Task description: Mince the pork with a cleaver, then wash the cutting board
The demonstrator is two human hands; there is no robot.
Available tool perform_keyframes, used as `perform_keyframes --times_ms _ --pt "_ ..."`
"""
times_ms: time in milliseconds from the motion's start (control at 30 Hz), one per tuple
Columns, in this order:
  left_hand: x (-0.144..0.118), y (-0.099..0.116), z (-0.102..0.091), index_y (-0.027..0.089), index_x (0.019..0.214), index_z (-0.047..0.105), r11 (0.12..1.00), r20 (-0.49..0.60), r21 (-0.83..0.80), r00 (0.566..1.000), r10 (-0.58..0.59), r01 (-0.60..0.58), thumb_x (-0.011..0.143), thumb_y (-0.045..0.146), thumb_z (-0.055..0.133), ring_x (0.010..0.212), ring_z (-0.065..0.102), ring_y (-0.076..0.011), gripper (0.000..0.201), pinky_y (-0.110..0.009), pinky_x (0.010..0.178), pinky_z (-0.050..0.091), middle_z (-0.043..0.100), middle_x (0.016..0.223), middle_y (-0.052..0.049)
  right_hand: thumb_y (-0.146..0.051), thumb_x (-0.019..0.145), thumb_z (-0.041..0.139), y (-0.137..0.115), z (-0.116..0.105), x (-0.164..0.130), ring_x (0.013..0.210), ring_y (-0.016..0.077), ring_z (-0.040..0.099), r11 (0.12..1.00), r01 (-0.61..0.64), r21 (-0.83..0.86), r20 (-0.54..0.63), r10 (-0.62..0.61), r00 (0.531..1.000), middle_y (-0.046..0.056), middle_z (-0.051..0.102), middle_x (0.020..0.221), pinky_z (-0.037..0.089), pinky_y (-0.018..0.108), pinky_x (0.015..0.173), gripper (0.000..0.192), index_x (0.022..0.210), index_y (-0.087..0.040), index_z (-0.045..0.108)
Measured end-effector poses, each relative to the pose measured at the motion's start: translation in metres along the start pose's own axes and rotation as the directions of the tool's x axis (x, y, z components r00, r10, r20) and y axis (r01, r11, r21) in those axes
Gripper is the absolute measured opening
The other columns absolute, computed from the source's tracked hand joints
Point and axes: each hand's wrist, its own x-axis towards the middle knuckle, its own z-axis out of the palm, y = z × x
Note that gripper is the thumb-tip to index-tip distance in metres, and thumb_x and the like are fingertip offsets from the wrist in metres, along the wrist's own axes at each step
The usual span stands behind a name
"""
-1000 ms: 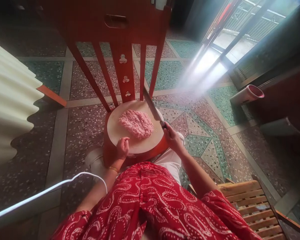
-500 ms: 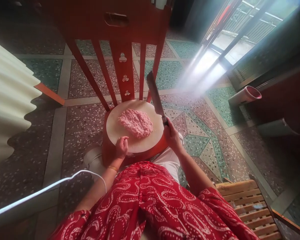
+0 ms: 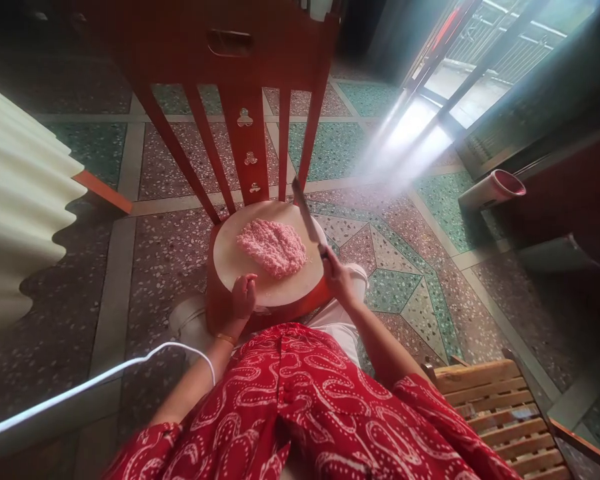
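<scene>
A round board (image 3: 230, 263) sits on a red stool, and everything else is best placed from it. On its middle, a little toward the far side, lies a flat heap of pink mince (image 3: 273, 247), spread into a rough oval — the shape meat takes when it is chopped over and over.

The right hand (image 3: 336, 277) is at the board's right edge, fingers clenched around the handle of a knife (image 3: 306, 215). The blade runs up and away from the hand along the right rim of the mince, its tip reaching toward the far side of the board near the chair slats. Whether the edge touches the meat cannot be told; it looks low and close. Holding it from the side keeps the wrist clear of the board and lets the blade fall across the heap.

The left hand (image 3: 243, 297) rests on the board's near edge, fingers curled loosely into a half fist with nothing in them, well short of the mince. It seems to steady the board while staying out of the blade's path.

Beyond the board stands a red chair (image 3: 245, 127), its back slats just behind the far rim. Left of the board a white cable (image 3: 105, 377) crosses the terrazzo floor (image 3: 165, 253), and further left hangs a ribbed pale sheet (image 3: 20, 200). Right of the board and nearer the person is a slatted wooden seat (image 3: 500, 407); further right lies a tipped pink-rimmed cup (image 3: 493, 190). The person's red patterned sleeves (image 3: 305, 413) fill the near side.
</scene>
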Motion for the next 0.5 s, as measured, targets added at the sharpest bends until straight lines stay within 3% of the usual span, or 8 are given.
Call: perform_keyframes --times_ms 67,133,267,367,433,500 --pt "0.001 0.003 -0.003 0.019 0.092 0.058 1.000 0.013 0.002 1.000 0.018 -0.018 0.089 0.025 0.038 0.086 0.061 -0.0200 0.021 -0.035 0.082 0.049 0.064 0.088 -0.008 -0.031 0.089 0.041 0.009 0.008 -0.001 0.101 0.0229 0.065 1.000 -0.027 -0.013 0.103 0.028 0.994 0.010 0.069 0.114 0.049 0.036 0.090 0.046 0.130 -0.018 0.056" --pt "0.003 0.004 -0.006 0.019 0.092 0.058 0.999 0.025 0.002 0.999 0.033 -0.033 0.089 0.025 0.039 0.086 0.060 -0.0203 0.020 -0.035 0.082 0.049 0.063 0.088 -0.008 -0.033 0.089 0.043 0.008 0.006 -0.003 0.101 0.0222 0.065 1.000 -0.022 0.005 0.132 0.022 0.991 0.009 0.069 0.113 0.049 0.036 0.091 0.044 0.127 -0.019 0.059" --pt "0.010 -0.001 -0.006 0.019 0.092 0.058 1.000 0.004 0.012 1.000 -0.009 0.009 0.090 0.025 0.037 0.087 0.060 -0.0207 0.022 -0.036 0.083 0.048 0.063 0.088 -0.008 -0.037 0.091 0.040 -0.017 -0.014 -0.006 0.093 0.0194 0.066 0.992 0.066 0.106 -0.014 -0.065 0.998 0.007 0.071 0.105 0.051 0.033 0.087 0.050 0.136 -0.020 0.050" --pt "0.012 -0.008 -0.001 0.019 0.092 0.058 1.000 -0.012 0.020 1.000 -0.013 0.013 0.090 0.026 0.036 0.087 0.060 -0.0206 0.023 -0.035 0.083 0.048 0.063 0.088 -0.008 -0.037 0.092 0.036 -0.022 -0.009 -0.008 0.093 0.0187 0.066 0.986 0.110 0.125 -0.077 -0.101 0.992 0.009 0.070 0.107 0.051 0.032 0.085 0.054 0.142 -0.019 0.042" --pt "0.012 -0.011 0.002 0.019 0.092 0.058 1.000 -0.009 0.027 1.000 0.000 0.001 0.089 0.025 0.037 0.086 0.060 -0.0205 0.022 -0.035 0.083 0.048 0.063 0.088 -0.008 -0.037 0.091 0.038 -0.011 0.007 -0.009 0.097 0.0203 0.065 0.993 0.079 0.083 -0.019 -0.077 0.997 0.010 0.069 0.110 0.051 0.033 0.087 0.051 0.137 -0.019 0.048" --pt "0.011 -0.012 0.004 0.019 0.091 0.058 0.999 -0.006 0.038 1.000 0.015 -0.015 0.088 0.023 0.037 0.086 0.060 -0.0206 0.021 -0.035 0.083 0.047 0.063 0.088 -0.008 -0.036 0.089 0.041 -0.001 0.020 -0.009 0.095 0.0217 0.065 1.000 0.000 0.030 0.121 -0.003 0.993 0.010 0.070 0.105 0.051 0.034 0.085 0.046 0.130 -0.018 0.056"
